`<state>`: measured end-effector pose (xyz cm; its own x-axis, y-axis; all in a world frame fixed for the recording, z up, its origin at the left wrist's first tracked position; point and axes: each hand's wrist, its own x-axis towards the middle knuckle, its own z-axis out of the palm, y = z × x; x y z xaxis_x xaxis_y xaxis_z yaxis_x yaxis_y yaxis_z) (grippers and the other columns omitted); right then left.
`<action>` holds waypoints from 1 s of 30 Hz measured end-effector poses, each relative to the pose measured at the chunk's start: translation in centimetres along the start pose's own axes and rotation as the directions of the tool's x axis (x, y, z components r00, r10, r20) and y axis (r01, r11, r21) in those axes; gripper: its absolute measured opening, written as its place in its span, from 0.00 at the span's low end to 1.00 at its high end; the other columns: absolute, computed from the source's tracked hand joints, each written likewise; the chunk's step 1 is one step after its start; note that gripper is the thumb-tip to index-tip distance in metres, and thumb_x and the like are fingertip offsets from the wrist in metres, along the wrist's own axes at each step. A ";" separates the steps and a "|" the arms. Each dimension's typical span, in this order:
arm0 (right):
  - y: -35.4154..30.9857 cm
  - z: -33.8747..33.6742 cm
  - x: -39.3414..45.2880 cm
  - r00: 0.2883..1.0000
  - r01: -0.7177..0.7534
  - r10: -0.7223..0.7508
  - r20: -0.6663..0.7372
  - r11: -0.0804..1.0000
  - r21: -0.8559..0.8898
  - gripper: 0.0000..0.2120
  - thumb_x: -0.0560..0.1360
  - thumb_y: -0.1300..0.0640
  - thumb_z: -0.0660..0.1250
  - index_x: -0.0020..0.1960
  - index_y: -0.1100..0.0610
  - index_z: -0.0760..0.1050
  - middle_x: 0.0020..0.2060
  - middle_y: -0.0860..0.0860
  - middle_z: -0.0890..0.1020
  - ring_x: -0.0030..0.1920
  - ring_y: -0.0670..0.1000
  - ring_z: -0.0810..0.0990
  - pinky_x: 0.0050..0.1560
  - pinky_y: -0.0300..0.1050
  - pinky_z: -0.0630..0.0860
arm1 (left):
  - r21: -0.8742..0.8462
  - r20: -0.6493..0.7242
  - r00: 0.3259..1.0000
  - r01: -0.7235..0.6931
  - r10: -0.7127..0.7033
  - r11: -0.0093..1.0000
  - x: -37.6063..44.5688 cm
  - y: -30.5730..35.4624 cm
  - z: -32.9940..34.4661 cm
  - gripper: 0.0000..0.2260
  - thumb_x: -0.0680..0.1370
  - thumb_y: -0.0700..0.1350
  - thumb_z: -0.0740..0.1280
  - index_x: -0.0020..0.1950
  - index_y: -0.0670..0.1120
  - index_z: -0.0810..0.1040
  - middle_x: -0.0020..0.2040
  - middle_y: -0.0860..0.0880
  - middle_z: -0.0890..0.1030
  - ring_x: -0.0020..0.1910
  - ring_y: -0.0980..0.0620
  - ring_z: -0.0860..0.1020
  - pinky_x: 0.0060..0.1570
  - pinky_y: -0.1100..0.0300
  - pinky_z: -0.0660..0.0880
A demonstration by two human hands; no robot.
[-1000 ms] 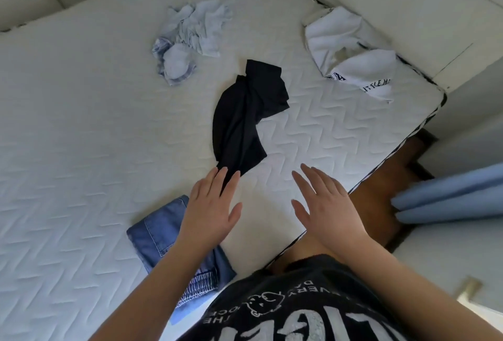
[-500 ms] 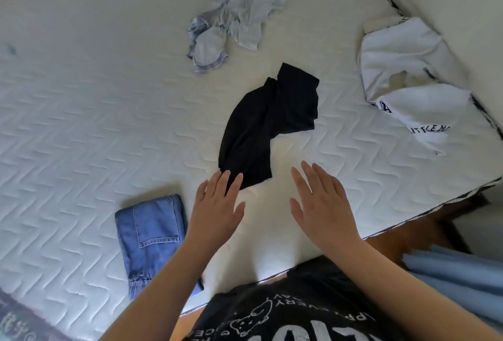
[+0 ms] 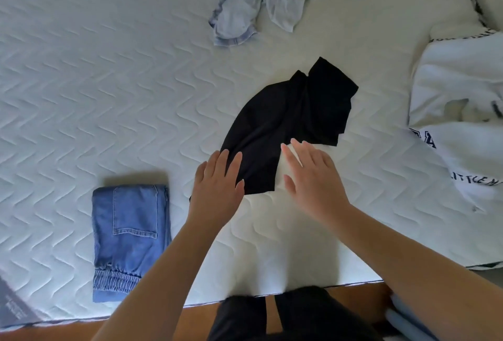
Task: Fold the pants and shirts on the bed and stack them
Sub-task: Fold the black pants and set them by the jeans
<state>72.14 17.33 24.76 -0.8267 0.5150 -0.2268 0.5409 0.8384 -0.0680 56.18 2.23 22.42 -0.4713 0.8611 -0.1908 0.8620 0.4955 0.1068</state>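
A crumpled black garment lies in the middle of the white quilted bed. My left hand hovers with straight fingers over its near left corner, holding nothing. My right hand is flat and open just right of that corner, fingertips at the garment's edge. Folded blue jeans lie near the bed's front edge, left of my left hand. A crumpled pale blue garment sits at the far side. A white shirt with dark lettering lies bunched at the right.
The bed's front edge runs just ahead of my legs, with brown floor below it. A grey printed item shows at the bottom left corner. Something light blue lies on the floor at the bottom right.
Both hands have reached forward to the near end of the black garment. The view has shifted closer and more over the bed.
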 end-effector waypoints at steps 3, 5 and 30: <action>0.3 3.0 4.1 0.999 -0.022 0.022 0.032 1.000 -0.010 0.27 0.82 0.49 0.55 0.79 0.56 0.57 0.76 0.57 0.64 0.74 0.58 0.64 0.72 0.53 0.64 | -0.014 0.003 1.000 -0.015 0.015 1.000 2.5 -1.4 3.1 0.26 0.80 0.51 0.65 0.76 0.45 0.67 0.73 0.40 0.71 0.72 0.40 0.69 0.68 0.45 0.68; 0.6 5.2 6.7 0.999 -0.047 0.047 0.021 0.999 -0.021 0.28 0.81 0.49 0.57 0.79 0.56 0.57 0.75 0.57 0.65 0.74 0.58 0.65 0.71 0.53 0.65 | -0.017 0.009 0.999 -0.031 0.031 0.999 4.6 -2.3 5.5 0.26 0.80 0.51 0.63 0.77 0.46 0.65 0.73 0.41 0.70 0.72 0.41 0.68 0.69 0.46 0.68; 7.6 19.3 27.6 0.965 -0.259 0.259 0.045 0.966 0.000 0.33 0.77 0.46 0.67 0.75 0.56 0.58 0.68 0.58 0.67 0.64 0.59 0.69 0.54 0.50 0.73 | -0.518 0.262 0.958 0.239 -0.114 0.821 24.7 -2.2 20.9 0.25 0.81 0.44 0.63 0.77 0.46 0.61 0.65 0.43 0.76 0.62 0.43 0.75 0.63 0.45 0.72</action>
<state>56.46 34.50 -0.73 -0.6509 0.7057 -0.2800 0.7364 0.6766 -0.0066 46.54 19.99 -2.90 -0.5009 0.7389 -0.4507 0.4982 0.6720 0.5479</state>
